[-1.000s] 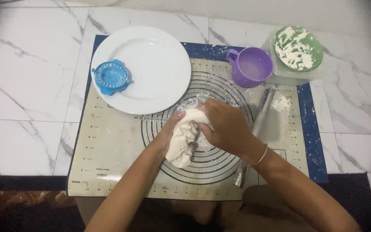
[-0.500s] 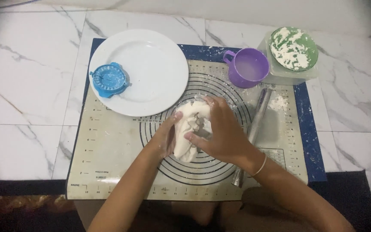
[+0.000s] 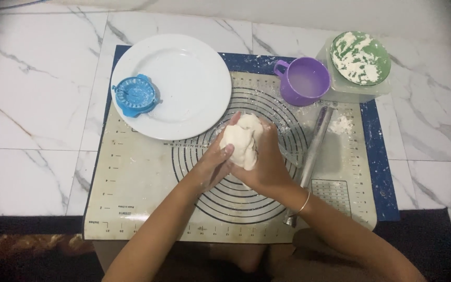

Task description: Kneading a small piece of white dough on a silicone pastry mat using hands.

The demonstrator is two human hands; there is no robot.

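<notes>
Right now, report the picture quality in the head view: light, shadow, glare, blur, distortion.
Head view: even overhead light, with only soft shadows under the left hand and right hand around the dough; dark vignette in the corners; mild wide-angle bowing of the mat edges; a faint sheen on the white plate; focus slightly soft, no clear motion blur.

White dough (image 3: 242, 140), purple cup (image 3: 305, 81)

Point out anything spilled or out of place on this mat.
Loose flour is scattered on the mat beside the rolling pin, with specks on the blue border near the purple cup. The blue dumpling press overhangs the plate rim.
</notes>
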